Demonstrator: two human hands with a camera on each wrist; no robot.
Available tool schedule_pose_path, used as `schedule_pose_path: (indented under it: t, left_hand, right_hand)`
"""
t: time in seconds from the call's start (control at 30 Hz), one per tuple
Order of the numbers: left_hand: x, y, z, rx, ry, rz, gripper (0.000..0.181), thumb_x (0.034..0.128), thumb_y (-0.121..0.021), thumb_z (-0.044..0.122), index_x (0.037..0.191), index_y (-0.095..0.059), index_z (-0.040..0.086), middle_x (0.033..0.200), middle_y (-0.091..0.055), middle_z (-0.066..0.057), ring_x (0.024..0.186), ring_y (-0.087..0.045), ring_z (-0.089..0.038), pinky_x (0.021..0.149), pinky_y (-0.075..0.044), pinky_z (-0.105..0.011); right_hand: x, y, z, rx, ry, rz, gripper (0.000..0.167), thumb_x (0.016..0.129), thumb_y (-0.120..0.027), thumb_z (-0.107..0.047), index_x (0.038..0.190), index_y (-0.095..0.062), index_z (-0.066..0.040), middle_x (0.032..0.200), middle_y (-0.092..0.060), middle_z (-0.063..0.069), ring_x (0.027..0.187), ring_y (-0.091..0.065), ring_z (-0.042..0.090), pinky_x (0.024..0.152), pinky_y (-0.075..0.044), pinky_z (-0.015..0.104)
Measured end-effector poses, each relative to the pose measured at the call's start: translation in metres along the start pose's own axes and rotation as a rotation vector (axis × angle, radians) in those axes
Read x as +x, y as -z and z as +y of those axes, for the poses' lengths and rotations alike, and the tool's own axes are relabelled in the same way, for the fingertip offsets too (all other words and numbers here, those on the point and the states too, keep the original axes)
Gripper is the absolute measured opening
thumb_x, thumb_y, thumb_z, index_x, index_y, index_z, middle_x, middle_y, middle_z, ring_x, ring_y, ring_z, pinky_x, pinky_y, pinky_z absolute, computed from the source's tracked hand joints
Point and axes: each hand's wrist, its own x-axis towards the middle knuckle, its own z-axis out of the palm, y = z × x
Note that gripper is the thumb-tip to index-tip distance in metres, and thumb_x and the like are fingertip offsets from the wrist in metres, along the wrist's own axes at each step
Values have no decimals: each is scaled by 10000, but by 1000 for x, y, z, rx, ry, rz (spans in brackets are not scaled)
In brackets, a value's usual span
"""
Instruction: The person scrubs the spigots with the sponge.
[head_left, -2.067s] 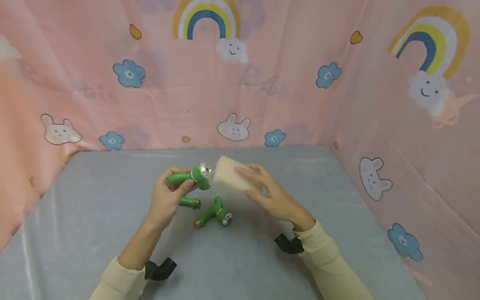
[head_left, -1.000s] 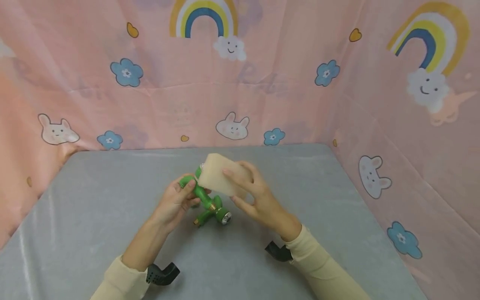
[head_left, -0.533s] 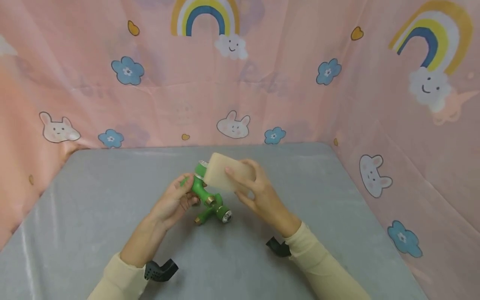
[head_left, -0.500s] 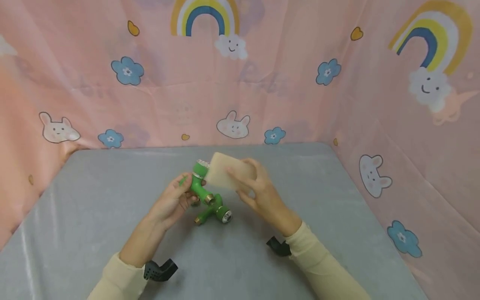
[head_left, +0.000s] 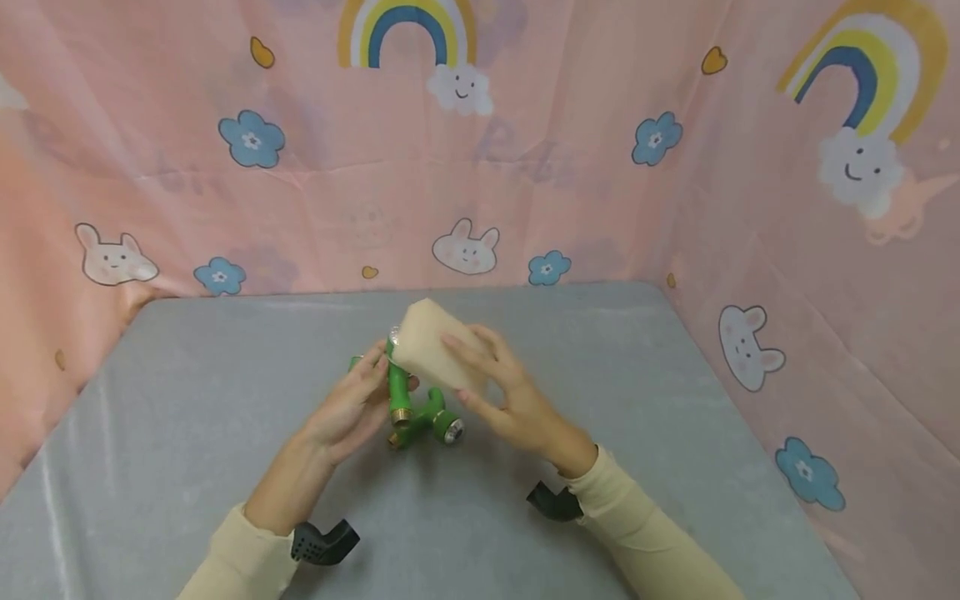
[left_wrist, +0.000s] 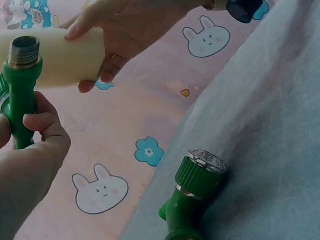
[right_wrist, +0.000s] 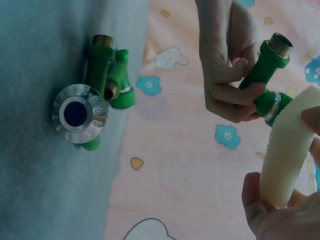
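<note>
My left hand grips a green tap by its body, its brass threaded end pointing down toward me in the head view. In my right hand is a thick cream sponge, held between thumb and fingers. The sponge lies against the tap's chrome-topped knob and covers most of it. Below the hands, a second green tap rests on the table. The right wrist view shows this tap knob forward, with a third green tap beside it.
A grey cloth-covered table lies beneath the hands. Pink printed curtains stand behind it and at both sides. A black wrist mount sticks out from the left sleeve, and another black mount from the right.
The tap in my left hand has turned from lying sideways to threaded end down. My right hand has brought the sponge left against its knob, with small shifts back and forth.
</note>
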Motion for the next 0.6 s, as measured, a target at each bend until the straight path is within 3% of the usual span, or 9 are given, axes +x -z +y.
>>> schedule_pose_path:
  t: [0.07,0.3,0.4,0.6]
  left_hand:
    - [0,0,0,-20,-1,15,316,1081,-328,420,1360,-403,292,1317,-520,127,1172,-514,-51,975,-464,-189]
    - [0,2,0,-70,14,68,398,1059,-360,466,1436,-372,341,1060,-574,148,921,-517,-3,765,-479,-128]
    - [-1,2,2,-101,-1,83,427,1058,-370,465,1471,-355,357,1046,-618,170,890,-537,15,733,-479,-122]
    - [-3,0,4,-181,-29,128,331,1044,-405,469,1323,-515,329,996,-620,129,813,-534,3,687,-448,-123]
  right_hand:
    - [0,-3,0,-11,-4,-9,604,947,-671,-74,1512,-485,-173,1507,-377,203,1306,-463,375,955,-533,493]
    - [-2,-9,1,-65,6,0,621,929,-696,-76,1507,-494,-183,1477,-385,217,1282,-473,385,911,-565,483]
    - [-2,-9,1,-76,-8,-6,614,927,-702,-80,1500,-504,-184,1485,-380,209,1288,-475,375,912,-569,463]
    - [-1,-2,2,-76,-51,-21,560,922,-695,-59,1456,-552,-145,1487,-386,199,1325,-452,362,959,-538,467]
